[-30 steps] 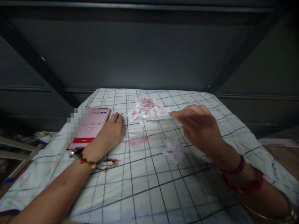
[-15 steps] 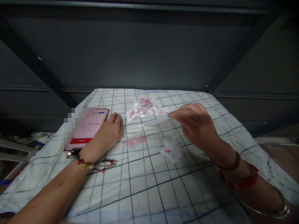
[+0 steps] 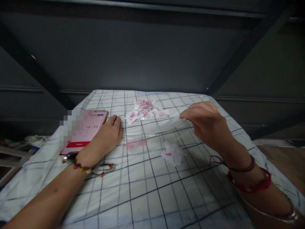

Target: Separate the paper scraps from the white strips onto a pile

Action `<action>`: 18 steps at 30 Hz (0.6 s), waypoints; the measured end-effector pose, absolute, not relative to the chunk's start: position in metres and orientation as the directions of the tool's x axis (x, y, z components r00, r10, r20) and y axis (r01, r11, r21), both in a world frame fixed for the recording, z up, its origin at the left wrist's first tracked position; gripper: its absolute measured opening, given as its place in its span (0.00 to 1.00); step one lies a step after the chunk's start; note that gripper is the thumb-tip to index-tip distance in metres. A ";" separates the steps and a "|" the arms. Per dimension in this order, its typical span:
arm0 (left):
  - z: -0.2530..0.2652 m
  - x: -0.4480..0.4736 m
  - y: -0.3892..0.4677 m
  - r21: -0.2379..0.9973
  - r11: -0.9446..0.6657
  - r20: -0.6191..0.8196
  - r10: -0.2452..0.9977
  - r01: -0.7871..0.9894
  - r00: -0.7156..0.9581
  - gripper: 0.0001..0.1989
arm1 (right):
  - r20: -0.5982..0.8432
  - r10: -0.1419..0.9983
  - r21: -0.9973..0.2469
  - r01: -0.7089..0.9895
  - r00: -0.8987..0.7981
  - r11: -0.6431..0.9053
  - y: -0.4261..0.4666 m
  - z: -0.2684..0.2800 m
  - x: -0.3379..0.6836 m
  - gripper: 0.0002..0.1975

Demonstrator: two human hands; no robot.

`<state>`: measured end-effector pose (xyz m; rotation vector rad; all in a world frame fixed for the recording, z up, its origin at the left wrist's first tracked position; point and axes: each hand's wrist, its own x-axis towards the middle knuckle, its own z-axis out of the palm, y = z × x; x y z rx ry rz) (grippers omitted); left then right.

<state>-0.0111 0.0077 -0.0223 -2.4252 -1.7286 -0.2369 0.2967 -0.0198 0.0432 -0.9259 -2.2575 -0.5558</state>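
My right hand (image 3: 206, 122) pinches the edge of a thin, see-through plastic bag or film (image 3: 164, 126), lifted off the table and stretching out to the left. Beyond the film lies a heap of torn white paper scraps (image 3: 146, 111) with pink and red marks. Nearer to me is a smaller bunch of white scraps (image 3: 173, 154) with a red mark. A faint pink patch (image 3: 135, 144) shows left of it; whether it belongs to the film or the cloth is unclear. My left hand (image 3: 111, 132) rests flat, fingers stretched out, against the right side of a phone (image 3: 82, 128).
A white cloth with dark grid lines (image 3: 143, 194) covers the table. Dark panels (image 3: 133, 47) rise directly behind its far edge. At the left, a pale slatted frame (image 3: 14, 162) stands below table height, with cluttered items (image 3: 38, 140) beside it.
My right hand has pulled the film's edge to the right, and more of the film is now raised and stretched. My left hand stays beside the phone. The view has shifted slightly.
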 end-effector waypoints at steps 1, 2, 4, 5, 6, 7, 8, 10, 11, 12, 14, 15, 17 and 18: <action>-0.022 -0.011 0.008 -0.035 -0.322 0.214 0.922 0.946 0.322 0.21 | 0.674 0.477 0.136 0.729 -0.565 0.671 -0.019 0.042 0.296 0.19; -0.021 -0.011 0.007 -0.036 -0.319 0.213 0.923 0.947 0.319 0.21 | 0.660 0.483 0.131 0.722 -0.575 0.680 -0.019 0.042 0.296 0.19; -0.020 -0.010 0.007 -0.033 -0.310 0.212 0.927 0.950 0.309 0.22 | 0.640 0.502 0.107 0.715 -0.581 0.691 -0.018 0.045 0.302 0.19; -0.020 -0.009 0.006 -0.030 -0.308 0.212 0.928 0.951 0.307 0.22 | 0.636 0.509 0.094 0.713 -0.580 0.694 -0.018 0.047 0.306 0.18; -0.020 -0.009 0.006 -0.026 -0.309 0.212 0.928 0.951 0.307 0.22 | 0.635 0.514 0.084 0.714 -0.576 0.696 -0.018 0.049 0.311 0.17; -0.020 -0.009 0.006 -0.020 -0.312 0.213 0.927 0.950 0.309 0.22 | 0.636 0.518 0.081 0.717 -0.572 0.692 -0.018 0.051 0.316 0.17; -0.020 -0.010 0.006 -0.013 -0.316 0.214 0.926 0.949 0.311 0.22 | 0.631 0.524 0.085 0.722 -0.572 0.687 -0.019 0.053 0.320 0.16; -0.022 -0.011 0.007 -0.003 -0.321 0.220 0.924 0.947 0.314 0.22 | 0.632 0.525 0.107 0.735 -0.570 0.670 -0.019 0.055 0.326 0.16; -0.023 -0.011 0.007 -0.002 -0.321 0.224 0.923 0.947 0.314 0.22 | 0.639 0.517 0.122 0.738 -0.570 0.663 -0.019 0.055 0.327 0.16; -0.023 -0.012 0.008 -0.004 -0.322 0.228 0.921 0.947 0.315 0.22 | 0.650 0.504 0.134 0.739 -0.569 0.660 -0.019 0.055 0.327 0.16; -0.024 -0.013 0.008 -0.010 -0.330 0.236 0.917 0.944 0.323 0.22 | 0.663 0.481 0.145 0.728 -0.574 0.670 -0.019 0.055 0.325 0.15; -0.024 -0.014 0.009 -0.012 -0.337 0.238 0.913 0.941 0.330 0.21 | 0.660 0.481 0.141 0.725 -0.577 0.674 -0.019 0.055 0.324 0.15; -0.023 -0.014 0.009 -0.017 -0.352 0.230 0.910 0.936 0.346 0.21 | 0.640 0.500 0.127 0.722 -0.583 0.680 -0.019 0.055 0.325 0.15; -0.022 -0.014 0.009 -0.019 -0.358 0.220 0.909 0.933 0.353 0.21 | 0.629 0.509 0.121 0.720 -0.588 0.683 -0.020 0.055 0.327 0.15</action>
